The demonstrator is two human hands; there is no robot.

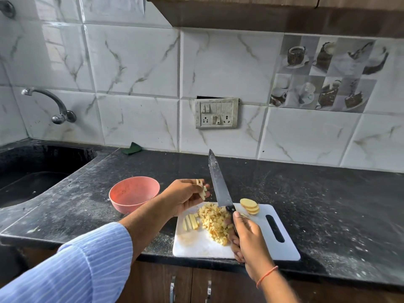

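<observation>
A white cutting board (pixel 258 246) lies at the front edge of the black counter. On it sit a heap of diced potato (pixel 215 221), a few potato sticks (pixel 191 221) to its left and stacked round slices (pixel 250 206) at the back. My left hand (pixel 185 196) is raised above the board's back left corner and pinches a few potato sticks (pixel 202 189) in its fingertips. My right hand (pixel 246 235) grips the black handle of a large knife (pixel 218 182). The blade points up and away, clear of the board.
A pink bowl (pixel 133 193) stands on the counter just left of the board. A dark sink (pixel 32 182) with a wall tap (pixel 52 106) is at the far left. A green scrap (pixel 131 148) lies by the tiled wall. A switch plate (pixel 216 113) is on the wall.
</observation>
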